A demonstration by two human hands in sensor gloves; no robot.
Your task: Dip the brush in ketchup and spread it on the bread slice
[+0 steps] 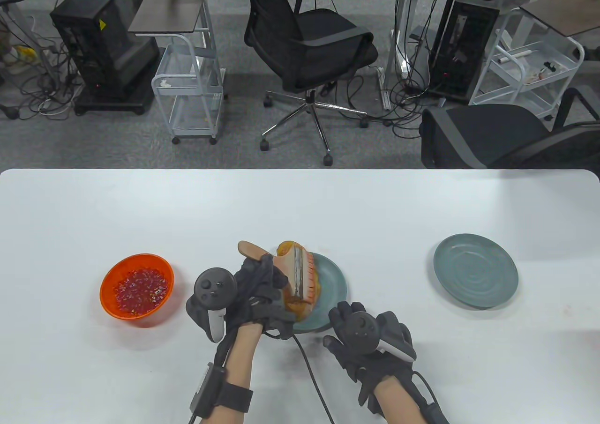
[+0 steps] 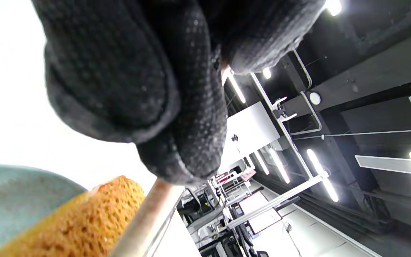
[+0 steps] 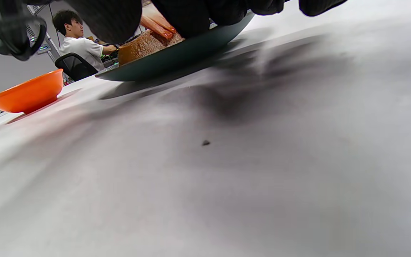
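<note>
My left hand grips a flat brush by its wooden handle. The bristles lie on a brown bread slice that sits on a teal plate at the table's middle front. In the left wrist view my gloved fingers hang over the bread and the metal ferrule. My right hand sits at the plate's near rim, fingertips touching it, holding nothing. An orange bowl of red ketchup stands to the left. The right wrist view shows the plate, bread and red-tipped bristles.
A second teal plate lies at the right of the white table. Cables run from both wrists toward the front edge. Office chairs and carts stand beyond the far edge. A seated person shows in the distance.
</note>
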